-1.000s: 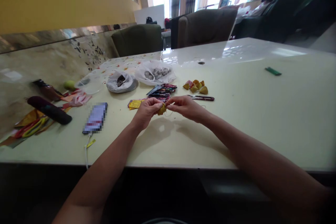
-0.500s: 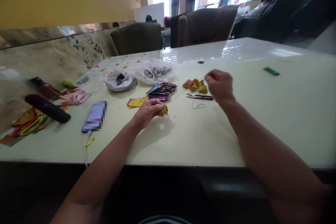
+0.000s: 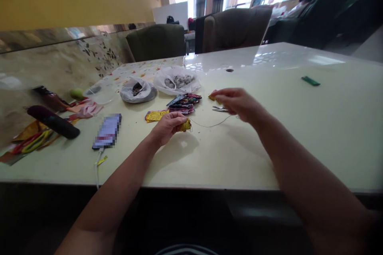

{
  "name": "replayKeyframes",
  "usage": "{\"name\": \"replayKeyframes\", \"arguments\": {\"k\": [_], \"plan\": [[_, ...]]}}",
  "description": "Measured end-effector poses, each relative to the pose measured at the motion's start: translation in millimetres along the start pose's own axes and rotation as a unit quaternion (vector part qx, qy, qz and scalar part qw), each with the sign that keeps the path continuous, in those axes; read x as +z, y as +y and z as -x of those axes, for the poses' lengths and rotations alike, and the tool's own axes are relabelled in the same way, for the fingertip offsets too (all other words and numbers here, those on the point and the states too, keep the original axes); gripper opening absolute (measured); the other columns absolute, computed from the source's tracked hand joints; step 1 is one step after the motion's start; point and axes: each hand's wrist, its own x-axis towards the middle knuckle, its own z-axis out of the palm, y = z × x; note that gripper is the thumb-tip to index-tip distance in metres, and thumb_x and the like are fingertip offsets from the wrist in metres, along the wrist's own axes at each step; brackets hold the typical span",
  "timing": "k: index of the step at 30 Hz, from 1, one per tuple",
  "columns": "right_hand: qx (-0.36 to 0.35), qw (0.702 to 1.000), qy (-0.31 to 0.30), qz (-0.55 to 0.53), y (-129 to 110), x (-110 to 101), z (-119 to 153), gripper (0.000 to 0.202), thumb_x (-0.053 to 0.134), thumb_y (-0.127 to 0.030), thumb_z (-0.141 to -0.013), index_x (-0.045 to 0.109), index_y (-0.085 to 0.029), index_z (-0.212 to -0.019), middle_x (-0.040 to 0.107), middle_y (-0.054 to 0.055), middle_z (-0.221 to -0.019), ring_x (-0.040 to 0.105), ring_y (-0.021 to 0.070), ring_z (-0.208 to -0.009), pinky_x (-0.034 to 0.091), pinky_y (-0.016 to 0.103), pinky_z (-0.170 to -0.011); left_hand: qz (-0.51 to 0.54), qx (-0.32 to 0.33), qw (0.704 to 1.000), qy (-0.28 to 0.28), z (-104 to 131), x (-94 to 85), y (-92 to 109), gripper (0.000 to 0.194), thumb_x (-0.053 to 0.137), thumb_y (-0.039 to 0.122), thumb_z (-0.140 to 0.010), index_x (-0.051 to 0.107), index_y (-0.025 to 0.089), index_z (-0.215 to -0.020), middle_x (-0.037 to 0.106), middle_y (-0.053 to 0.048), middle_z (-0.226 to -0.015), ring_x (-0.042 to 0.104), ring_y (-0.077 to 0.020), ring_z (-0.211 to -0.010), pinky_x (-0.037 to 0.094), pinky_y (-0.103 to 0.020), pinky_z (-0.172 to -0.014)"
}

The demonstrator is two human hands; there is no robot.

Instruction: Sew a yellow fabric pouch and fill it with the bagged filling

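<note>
My left hand (image 3: 170, 126) pinches a small yellow fabric pouch (image 3: 185, 125) over the front part of the table. A dark thread (image 3: 209, 126) hangs slack from the pouch and runs to my right hand (image 3: 236, 103). My right hand's fingers are drawn together around the thread; whether a needle is there is too small to tell. It covers most of the small pouches, with one yellow pouch (image 3: 212, 96) showing beside its fingertips. Under the hand lie thread snips (image 3: 220, 109), partly hidden. A stack of patterned fabric pieces (image 3: 182, 104) and flat yellow fabric pieces (image 3: 156, 116) lie near my left hand.
Two white plastic bags, one with dark bits (image 3: 137, 91) and one with grey-white filling (image 3: 179, 81), stand behind the fabric. A phone (image 3: 107, 130) on a cable lies left, near a dark cylindrical case (image 3: 54, 121). A green object (image 3: 310, 81) lies far right.
My right hand has come down and slightly left, over the small pouches and snips. The thread, stretched straight before, now sags. My left hand stays in place with the pouch.
</note>
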Motion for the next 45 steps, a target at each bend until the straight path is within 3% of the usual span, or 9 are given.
{"name": "replayKeyframes", "arguments": {"k": [3, 7, 12, 15, 23, 31, 37, 41, 45], "plan": [[0.092, 0.978, -0.185, 0.009, -5.4, 44.4, 15.0, 0.025, 0.078, -0.035, -0.076, 0.074, -0.018, -0.094, 0.036, -0.008, -0.052, 0.025, 0.0067, -0.044, 0.019, 0.023, -0.040, -0.009, 0.014, 1.000, -0.004, 0.2, -0.1, 0.3, 0.030, 0.088, 0.029, -0.060, 0.064, 0.013, -0.070, 0.065, -0.001, -0.066, 0.056, -0.0090, -0.057, 0.045, -0.023, -0.058], [0.105, 0.959, -0.260, -0.040, -3.6, 61.1, 24.3, 0.018, 0.074, -0.031, -0.075, 0.062, -0.018, -0.069, 0.038, -0.006, -0.054, 0.027, 0.0060, -0.046, 0.020, 0.022, -0.039, -0.017, 0.016, 1.000, -0.008, 0.4, 0.1, 0.4, 0.032, 0.088, 0.032, -0.060, 0.064, 0.013, -0.069, 0.064, -0.001, -0.065, 0.056, -0.0089, -0.057, 0.046, -0.022, -0.058], [0.076, 0.970, -0.159, -0.167, -11.0, 50.5, 21.1, 0.033, 0.062, -0.021, -0.075, 0.033, -0.023, -0.060, 0.023, -0.009, -0.052, 0.016, 0.0060, -0.046, 0.014, 0.022, -0.040, -0.014, -0.003, 1.000, -0.013, 1.3, 1.3, -0.9, 0.033, 0.090, 0.031, -0.059, 0.064, 0.013, -0.069, 0.066, -0.001, -0.068, 0.059, -0.0096, -0.059, 0.046, -0.022, -0.058], [0.067, 0.977, -0.083, -0.184, -14.3, 47.0, 17.7, 0.036, 0.060, -0.018, -0.072, 0.026, -0.024, -0.060, 0.022, -0.009, -0.052, 0.015, 0.0057, -0.046, 0.012, 0.023, -0.040, -0.020, -0.011, 1.000, -0.018, 2.3, 1.7, -2.4, 0.032, 0.089, 0.030, -0.060, 0.065, 0.013, -0.070, 0.066, -0.002, -0.070, 0.060, -0.0107, -0.060, 0.046, -0.024, -0.059], [0.015, 0.979, 0.096, -0.179, -1.9, 25.6, 2.1, 0.030, 0.059, -0.019, -0.067, 0.030, -0.025, -0.062, 0.022, -0.009, -0.049, 0.018, 0.0056, -0.042, 0.015, 0.024, -0.038, -0.029, -0.032, 0.998, -0.052, 4.7, 4.1, -4.3, 0.028, 0.088, 0.028, -0.062, 0.066, 0.013, -0.071, 0.068, -0.005, -0.072, 0.061, -0.0120, -0.062, 0.047, -0.026, -0.061], [-0.011, 0.978, 0.183, -0.096, 2.0, 26.8, -1.2, 0.026, 0.060, -0.025, -0.077, 0.038, -0.025, -0.062, 0.030, -0.008, -0.047, 0.026, 0.0073, -0.041, 0.027, 0.023, -0.037, -0.019, -0.026, 0.997, -0.074, 6.0, 6.9, -2.8, 0.031, 0.089, 0.029, -0.060, 0.066, 0.013, -0.070, 0.068, -0.005, -0.073, 0.061, -0.0118, -0.061, 0.048, -0.025, -0.058], [-0.003, 0.976, 0.210, -0.050, 7.4, 26.3, -3.1, 0.030, 0.062, -0.026, -0.078, 0.037, -0.025, -0.061, 0.029, -0.007, -0.050, 0.028, 0.0078, -0.041, 0.025, 0.024, -0.035, 0.033, -0.008, 0.997, -0.064, 5.5, 5.2, -1.4, 0.031, 0.089, 0.030, -0.062, 0.065, 0.013, -0.073, 0.068, -0.004, -0.081, 0.065, -0.0131, -0.068, 0.051, -0.026, -0.062], [-0.045, 0.978, 0.201, -0.022, 17.1, 25.2, -6.4, 0.028, 0.064, -0.030, -0.082, 0.041, -0.024, -0.067, 0.034, -0.007, -0.054, 0.030, 0.0072, -0.042, 0.027, 0.022, -0.035, 0.057, -0.001, 0.996, -0.070, 5.2, 4.1, -1.5, 0.029, 0.088, 0.028, -0.066, 0.067, 0.013, -0.078, 0.069, -0.004, -0.085, 0.066, -0.0133, -0.071, 0.052, -0.025, -0.062], [-0.071, 0.993, 0.097, -0.001, 14.9, 36.5, -0.4, 0.025, 0.070, -0.040, -0.082, 0.053, -0.022, -0.080, 0.044, -0.005, -0.063, 0.036, 0.0071, -0.045, 0.030, 0.022, -0.036, 0.092, 0.024, 0.995, -0.038, 2.0, 2.5, -2.9, 0.027, 0.087, 0.027, -0.070, 0.069, 0.013, -0.084, 0.070, -0.004, -0.085, 0.068, -0.0141, -0.079, 0.055, -0.027, -0.076]]}}
